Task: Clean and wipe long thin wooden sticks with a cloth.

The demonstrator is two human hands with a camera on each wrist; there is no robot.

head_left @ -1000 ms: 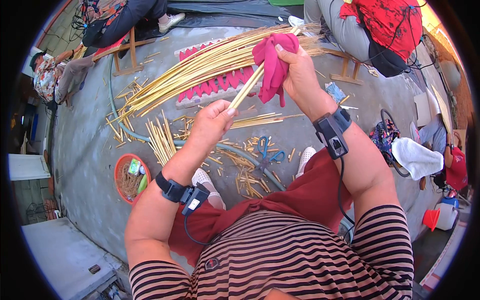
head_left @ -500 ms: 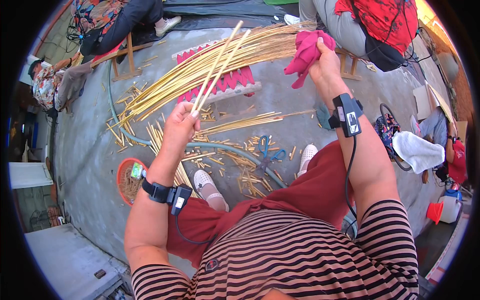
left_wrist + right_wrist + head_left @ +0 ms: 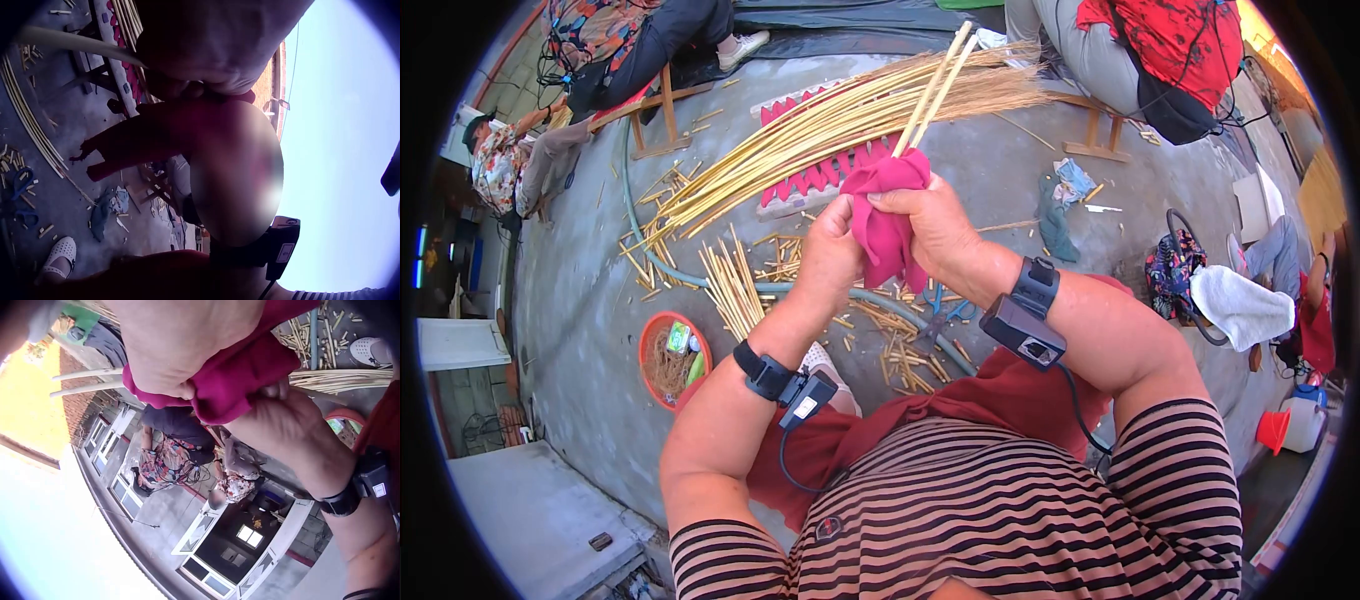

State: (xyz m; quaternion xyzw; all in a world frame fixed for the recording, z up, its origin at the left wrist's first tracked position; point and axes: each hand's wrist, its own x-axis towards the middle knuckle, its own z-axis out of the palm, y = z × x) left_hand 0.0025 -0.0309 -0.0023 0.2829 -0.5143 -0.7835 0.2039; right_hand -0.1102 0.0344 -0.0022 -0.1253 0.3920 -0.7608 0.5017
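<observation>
Two pale peeled stalks (image 3: pixel 938 92) rise from a crumpled magenta cloth (image 3: pixel 887 225) held in front of my body. My right hand (image 3: pixel 948 228) grips this cloth around the stalks, thumb on top. My left hand (image 3: pixel 830 255) holds the stalks' lower ends, close against the cloth, which hides them. In the right wrist view the stalks (image 3: pixel 87 374) stick out past the fingers, and the cloth (image 3: pixel 247 378) hangs between both hands. Cloth tails (image 3: pixel 131 140) dangle in the left wrist view.
A long bundle of stalks (image 3: pixel 770 150) lies across a low rack wrapped in magenta cloth. Cut pieces, blue scissors (image 3: pixel 940 310) and a hose (image 3: pixel 635 215) lie on the floor. An orange basket (image 3: pixel 647 345) stands left. Other people sit around.
My right hand with the cloth was on the stalks, came off toward the upper right, and is now back around them near my left hand. The left hand dipped left, then returned to the middle.
</observation>
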